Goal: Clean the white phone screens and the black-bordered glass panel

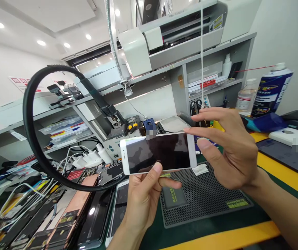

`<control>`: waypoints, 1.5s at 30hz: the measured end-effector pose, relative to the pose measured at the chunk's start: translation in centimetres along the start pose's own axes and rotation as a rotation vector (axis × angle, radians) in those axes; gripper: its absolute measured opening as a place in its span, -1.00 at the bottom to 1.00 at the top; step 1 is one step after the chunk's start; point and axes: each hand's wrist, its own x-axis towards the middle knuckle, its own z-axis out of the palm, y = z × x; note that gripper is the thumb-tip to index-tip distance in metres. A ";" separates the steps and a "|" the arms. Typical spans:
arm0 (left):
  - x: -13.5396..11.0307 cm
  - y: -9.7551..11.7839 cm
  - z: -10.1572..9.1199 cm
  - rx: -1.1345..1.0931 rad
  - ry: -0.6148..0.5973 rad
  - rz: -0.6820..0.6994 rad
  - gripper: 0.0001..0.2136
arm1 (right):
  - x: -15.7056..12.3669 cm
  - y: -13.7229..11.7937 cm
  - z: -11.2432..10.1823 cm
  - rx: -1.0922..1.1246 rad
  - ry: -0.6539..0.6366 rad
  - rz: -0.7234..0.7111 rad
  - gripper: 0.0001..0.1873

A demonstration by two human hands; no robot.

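Note:
A white smartphone (138,156) with a dark, reflective screen is held sideways above the bench. My left hand (145,194) grips its lower edge, the thumb on the front of the screen and the other fingers partly hidden behind. Close to the phone's upper right corner is my right hand (229,149), its fingers apart and nothing visible between them; I cannot tell whether a fingertip touches the corner. Below lies a dark perforated work mat (201,198), with a small folded white piece (200,169) on it.
Opened phones and parts (68,215) crowd the left side. A black flexible hose (31,139) loops at the left. On the right stand a blue spray can (271,90) and a clear bottle (245,99). Grey shelves (175,67) carry a large machine (185,38) behind.

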 end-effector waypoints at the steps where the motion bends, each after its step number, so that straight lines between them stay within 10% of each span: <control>1: -0.1 0.1 0.1 -0.003 0.006 -0.005 -0.88 | 0.0 0.0 0.0 0.004 0.009 0.000 -0.71; 19: 0.2 0.0 -0.4 -0.026 0.057 0.034 -0.92 | 0.0 0.0 -0.2 0.130 0.067 0.144 -0.70; 29: 0.8 -0.1 -0.6 -0.074 -0.010 0.036 -0.92 | -0.1 0.6 0.2 0.783 -0.196 0.667 -0.75; 45: 0.6 0.5 -0.5 -0.017 -0.068 -0.017 -0.94 | -0.1 0.4 0.7 0.928 -0.259 0.816 -0.86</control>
